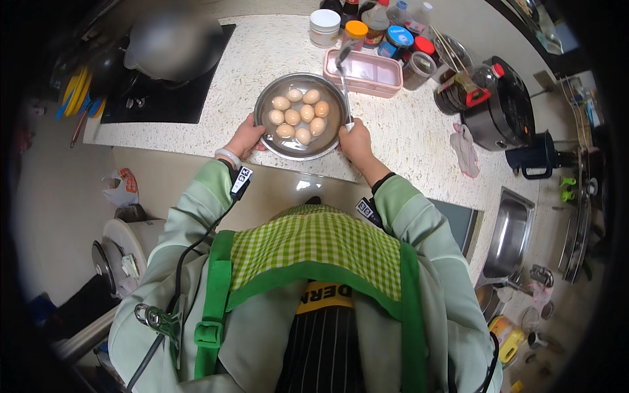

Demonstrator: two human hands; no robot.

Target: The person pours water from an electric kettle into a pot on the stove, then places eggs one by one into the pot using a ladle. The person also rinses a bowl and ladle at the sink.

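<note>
A round metal bowl [265, 142] stands at the front edge of the speckled counter [236, 93], with several brown eggs [293, 117] sitting in clear liquid. My left hand [245, 135] grips its left rim, fingers partly hidden under the side. On the right rim is my right hand [356, 139], which also holds the white handle end of a long metal spoon or ladle [345, 88]. The utensil's dark head points away, over a pink divided box [363, 73].
Jars and bottles [376, 22] crowd the back wall. At left is a black cooktop [191, 100] with a large pot [172, 44]. A dark rice cooker [501, 113], a cloth [464, 150], a dark jug [533, 154] and a steel sink [508, 236] lie to the right.
</note>
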